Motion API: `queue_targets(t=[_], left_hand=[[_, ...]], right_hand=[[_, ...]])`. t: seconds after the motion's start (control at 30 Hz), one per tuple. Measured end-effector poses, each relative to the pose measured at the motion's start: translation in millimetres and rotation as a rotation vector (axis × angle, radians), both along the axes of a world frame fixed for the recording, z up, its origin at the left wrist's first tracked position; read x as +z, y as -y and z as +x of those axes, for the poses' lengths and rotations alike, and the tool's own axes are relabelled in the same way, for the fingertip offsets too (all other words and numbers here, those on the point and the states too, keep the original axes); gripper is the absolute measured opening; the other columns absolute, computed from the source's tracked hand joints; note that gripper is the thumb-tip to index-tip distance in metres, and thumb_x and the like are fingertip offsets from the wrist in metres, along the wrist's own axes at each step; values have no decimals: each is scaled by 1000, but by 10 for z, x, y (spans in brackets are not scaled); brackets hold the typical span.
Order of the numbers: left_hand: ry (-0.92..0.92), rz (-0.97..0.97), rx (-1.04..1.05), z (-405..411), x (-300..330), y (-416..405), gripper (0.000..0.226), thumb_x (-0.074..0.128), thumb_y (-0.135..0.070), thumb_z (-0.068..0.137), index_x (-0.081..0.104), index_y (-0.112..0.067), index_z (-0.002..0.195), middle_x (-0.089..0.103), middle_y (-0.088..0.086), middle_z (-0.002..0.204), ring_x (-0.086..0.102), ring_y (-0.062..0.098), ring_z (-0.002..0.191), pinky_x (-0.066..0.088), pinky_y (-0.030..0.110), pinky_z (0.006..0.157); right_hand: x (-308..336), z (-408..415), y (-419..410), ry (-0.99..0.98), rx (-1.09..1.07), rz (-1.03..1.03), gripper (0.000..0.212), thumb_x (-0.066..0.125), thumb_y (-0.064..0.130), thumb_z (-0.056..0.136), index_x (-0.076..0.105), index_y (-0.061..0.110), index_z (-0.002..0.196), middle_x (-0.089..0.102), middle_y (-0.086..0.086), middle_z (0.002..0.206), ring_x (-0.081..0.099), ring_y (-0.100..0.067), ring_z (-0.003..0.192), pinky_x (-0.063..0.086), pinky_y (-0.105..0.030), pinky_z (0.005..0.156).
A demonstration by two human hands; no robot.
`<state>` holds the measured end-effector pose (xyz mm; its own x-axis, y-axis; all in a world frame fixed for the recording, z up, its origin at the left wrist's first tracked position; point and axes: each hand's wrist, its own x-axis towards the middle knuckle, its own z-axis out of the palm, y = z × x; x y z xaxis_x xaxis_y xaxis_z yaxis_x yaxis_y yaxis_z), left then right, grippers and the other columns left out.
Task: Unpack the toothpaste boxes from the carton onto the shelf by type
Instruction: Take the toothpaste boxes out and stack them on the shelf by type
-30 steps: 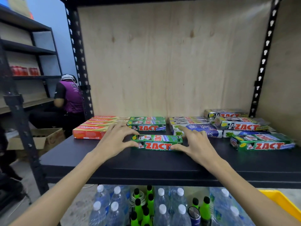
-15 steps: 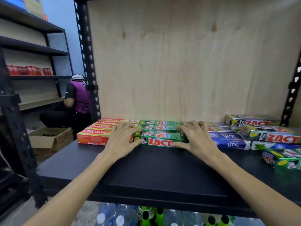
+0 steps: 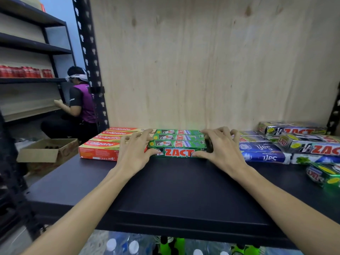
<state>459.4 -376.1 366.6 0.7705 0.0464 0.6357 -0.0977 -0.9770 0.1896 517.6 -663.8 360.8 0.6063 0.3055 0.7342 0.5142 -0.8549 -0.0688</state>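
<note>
The right edge cuts off the green box (image 3: pixel 325 176), and bottles (image 3: pixel 123 245) below the shelf (image 3: pixel 184 190) are blurred.
</note>
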Motion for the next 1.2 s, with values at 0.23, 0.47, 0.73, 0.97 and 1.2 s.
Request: queue_targets(t=[0.23,0.47,0.73,0.97,1.2], left_hand=[[-5,-24,-14,-18,-33,-1,68,58,-60,91,36,-32,149,60,-8,141,46,15,138,18,40,113],[-13,-13,-33,-205,6,91,68,59,-56,93,38,-29,151,51,-7,150,34,13,144,10,43,117],[179,-45,-204,-647,84,644,67,61,-61,85,48,-27,140,56,-8,135,42,14,131,25,39,112],[-11,-196,-390,-758,-10,1901,81,60,-69,83,40,-26,148,48,-4,146,40,20,139,32,42,115],[-172,-250,-525,-668,-51,3010,73,65,-57,87,41,-20,146,46,0,145,44,20,135,40,40,110]], right_hand=[[-45,-75,-41,-35,-38,24,81,58,80,76,51,25,135,67,7,119,44,-19,122,14,-41,102],[-15,-295,17,-85,-27,77,78,54,80,79,49,27,136,65,10,121,39,-19,127,13,-44,107],[20,-997,418,-27,-39,219,77,59,77,80,52,29,139,60,10,132,36,-17,130,14,-42,106],[-43,-1448,1545,-36,-263,219,80,60,79,77,49,30,140,61,9,132,36,-22,129,20,-43,103],[-129,-1535,2524,-59,-525,175,93,54,84,74,50,20,141,60,-3,134,37,-28,129,22,-44,98]])
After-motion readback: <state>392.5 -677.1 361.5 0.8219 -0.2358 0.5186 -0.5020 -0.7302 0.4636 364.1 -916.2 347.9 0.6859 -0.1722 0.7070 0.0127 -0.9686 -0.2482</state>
